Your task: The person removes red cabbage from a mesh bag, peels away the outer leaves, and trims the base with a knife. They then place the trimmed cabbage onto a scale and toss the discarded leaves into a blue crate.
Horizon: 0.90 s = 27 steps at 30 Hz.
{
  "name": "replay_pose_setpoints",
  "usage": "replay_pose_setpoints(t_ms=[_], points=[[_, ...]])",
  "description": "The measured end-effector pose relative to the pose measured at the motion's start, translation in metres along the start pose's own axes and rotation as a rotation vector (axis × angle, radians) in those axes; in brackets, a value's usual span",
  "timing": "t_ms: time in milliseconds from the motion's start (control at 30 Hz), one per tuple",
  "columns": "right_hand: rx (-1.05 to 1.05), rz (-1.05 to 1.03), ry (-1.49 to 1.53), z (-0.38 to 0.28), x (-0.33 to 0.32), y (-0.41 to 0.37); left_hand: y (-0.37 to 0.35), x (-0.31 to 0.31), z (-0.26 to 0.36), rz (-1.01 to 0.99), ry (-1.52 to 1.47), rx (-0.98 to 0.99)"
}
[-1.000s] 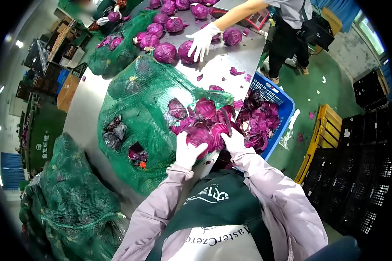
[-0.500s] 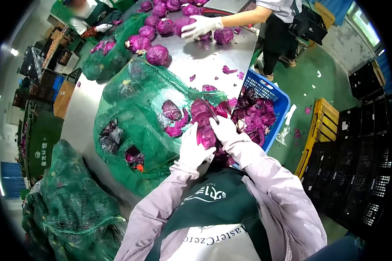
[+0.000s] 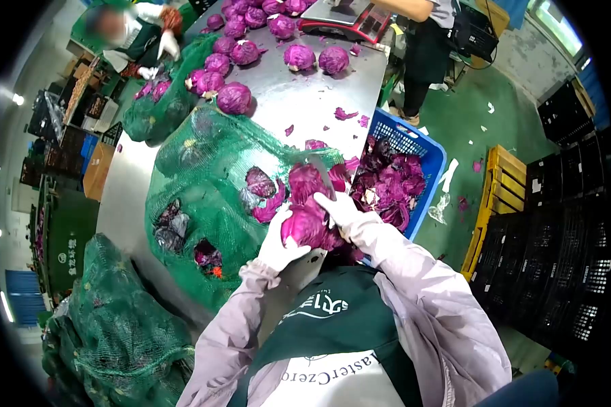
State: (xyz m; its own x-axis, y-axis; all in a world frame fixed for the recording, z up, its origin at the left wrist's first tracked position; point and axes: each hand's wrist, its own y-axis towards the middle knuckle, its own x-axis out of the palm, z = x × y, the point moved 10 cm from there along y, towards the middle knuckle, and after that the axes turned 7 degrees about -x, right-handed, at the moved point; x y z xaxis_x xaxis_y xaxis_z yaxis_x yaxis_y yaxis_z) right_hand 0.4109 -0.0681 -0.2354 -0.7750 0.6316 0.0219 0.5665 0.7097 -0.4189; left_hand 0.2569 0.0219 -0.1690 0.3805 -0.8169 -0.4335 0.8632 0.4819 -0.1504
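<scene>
Now | left hand (image 3: 276, 245) cups red cabbage (image 3: 304, 227) | right hand (image 3: 343, 210) grips knife (image 3: 321, 174)

The steel table (image 3: 305, 102) runs away from the grip, where the left hand (image 3: 278, 244) clasps a cabbage (image 3: 304, 227) and the right hand (image 3: 343, 210) a knife (image 3: 321, 175) at its near edge. Just left of the grip a green net sack (image 3: 197, 169) lies spread wide, with torn heads (image 3: 259, 182) at its mouth. Straight beyond the grip, bare steel carries leaf scraps (image 3: 346, 114). Farther out sit whole heads: a lone head (image 3: 234, 98) by the sack's far end, a pair (image 3: 299, 57) side by side, and a bunch (image 3: 251, 17) at the far end beside a scale (image 3: 346, 17). A second sack (image 3: 159, 108) lies far off to the left, at the table's edge.
</scene>
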Motion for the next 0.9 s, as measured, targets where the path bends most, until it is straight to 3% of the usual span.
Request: replay_pose_setpoints(t_ms=[67, 100, 167, 200, 267, 333, 400, 500, 567, 633, 767, 833, 900], points=[[-0.102, 0.007, -0.145, -0.023, 0.007, -0.022, -0.007, -0.009, -0.008, -0.028, 0.055, -0.032], [-0.394, 0.136, -0.495, -0.042, 0.012, -0.029, -0.007, -0.010, -0.005, 0.028, 0.121, -0.052], [-0.385, 0.126, -0.556, -0.026, 0.026, -0.042, -0.008, -0.005, 0.006, 0.142, 0.252, -0.088], [-0.457, 0.233, -0.614, -0.028, 0.023, -0.049, -0.006, -0.004, 0.022, 0.228, 0.349, -0.049], [-0.330, 0.263, -0.614, -0.014, 0.012, -0.043, 0.001, -0.004, 0.032, 0.292, 0.326, -0.046], [-0.401, 0.200, -0.653, -0.029, 0.015, -0.046, 0.001, -0.003, 0.027, 0.320, 0.194, -0.033], [-0.391, 0.160, -0.753, -0.022, 0.026, -0.036, 0.003, -0.009, 0.000, 0.272, 0.038, -0.097], [-0.629, 0.286, -0.716, -0.007, 0.036, -0.027, 0.007, -0.013, -0.019, 0.182, -0.022, -0.181], [-0.517, 0.263, -0.783, -0.013, 0.018, -0.041, 0.012, -0.004, -0.023, 0.141, -0.035, -0.155], [-0.726, 0.496, -0.724, 0.010, 0.006, -0.040, 0.019, 0.014, -0.010, 0.069, 0.012, -0.133], [-0.483, 0.540, -0.693, 0.004, -0.060, -0.071, 0.039, 0.063, 0.021, -0.070, 0.022, -0.044], [-0.570, 0.706, -0.708, 0.013, -0.081, -0.081, 0.054, 0.087, 0.024, -0.170, -0.020, 0.057], [-0.210, 0.520, -0.705, 0.002, -0.109, -0.101, 0.061, 0.107, 0.036, -0.217, -0.027, 0.030]])
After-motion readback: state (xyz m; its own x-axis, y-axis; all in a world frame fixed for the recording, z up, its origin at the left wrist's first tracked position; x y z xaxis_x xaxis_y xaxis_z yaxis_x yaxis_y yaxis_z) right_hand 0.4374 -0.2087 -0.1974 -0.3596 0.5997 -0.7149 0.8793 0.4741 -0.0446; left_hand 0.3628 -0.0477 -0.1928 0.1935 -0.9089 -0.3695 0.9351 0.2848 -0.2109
